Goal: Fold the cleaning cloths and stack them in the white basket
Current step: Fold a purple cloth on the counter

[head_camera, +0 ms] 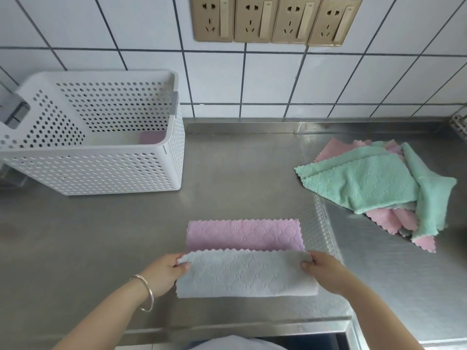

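On the steel counter, the white basket stood at the left against the tiled wall, with what seemed a folded lilac cloth on its floor; most of that floor was hidden by the near wall. A heap of unfolded cloths lay well apart at the right, and its count could not be judged, since layers were buried. Near the front edge, the lilac-and-grey cloth was held half-folded, its near edge pinched at one corner by the left hand and at the other by the right hand. A skewed fold was likely if the corners were carried unevenly. The fingertips beneath the cloth were concealed.
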Motion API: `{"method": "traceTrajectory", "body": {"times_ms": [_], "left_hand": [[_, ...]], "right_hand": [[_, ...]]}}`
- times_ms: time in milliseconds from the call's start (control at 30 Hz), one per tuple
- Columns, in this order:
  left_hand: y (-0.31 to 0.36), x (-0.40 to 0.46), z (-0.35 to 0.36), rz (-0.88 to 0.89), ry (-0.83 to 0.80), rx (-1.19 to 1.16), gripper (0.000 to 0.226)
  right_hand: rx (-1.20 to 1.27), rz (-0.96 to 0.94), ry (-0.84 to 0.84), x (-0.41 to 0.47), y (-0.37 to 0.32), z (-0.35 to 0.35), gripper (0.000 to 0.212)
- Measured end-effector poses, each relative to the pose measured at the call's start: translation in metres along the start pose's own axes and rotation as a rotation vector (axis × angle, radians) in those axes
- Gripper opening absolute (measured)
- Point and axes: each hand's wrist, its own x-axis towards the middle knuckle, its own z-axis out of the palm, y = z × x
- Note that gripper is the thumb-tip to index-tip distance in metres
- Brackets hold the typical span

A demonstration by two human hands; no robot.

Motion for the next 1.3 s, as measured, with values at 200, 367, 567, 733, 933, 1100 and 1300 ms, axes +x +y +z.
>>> {"method": "traceTrajectory", "body": {"times_ms": [200,367,567,733,933,1100,1300], "left_hand": [[0.018,0.027,-0.004,-0.079,0.254,-0.182,0.026],[0.024,0.054,-0.005,-0.168,0.268,-0.135,0.035],[0.024,0.071,-0.005,-0.229,0.28,-0.045,0.042],[0.031,0.072,-0.005,-0.233,0.32,0.039,0.04],[0.027,0.076,0.001,-0.271,0.412,0.087,0.024],[0.022,0.071,0.01,-0.286,0.551,0.101,0.023],[0.014,0.053,0.045,0.093,0.683,0.455,0.046]], "right_hand": [[-0.135,0.004,0.165,0.025,-0.023,-0.01,0.018],[-0.148,0.028,0.227,0.045,-0.033,-0.008,0.033],[-0.118,0.073,0.303,0.056,-0.031,-0.001,0.039],[-0.125,0.088,0.356,0.061,-0.031,0.004,0.028],[0.062,0.171,0.494,0.059,-0.026,0.014,0.023],[0.159,0.198,0.564,0.053,-0.024,0.018,0.031],[0.098,0.287,0.558,0.037,-0.02,0.037,0.041]]}}
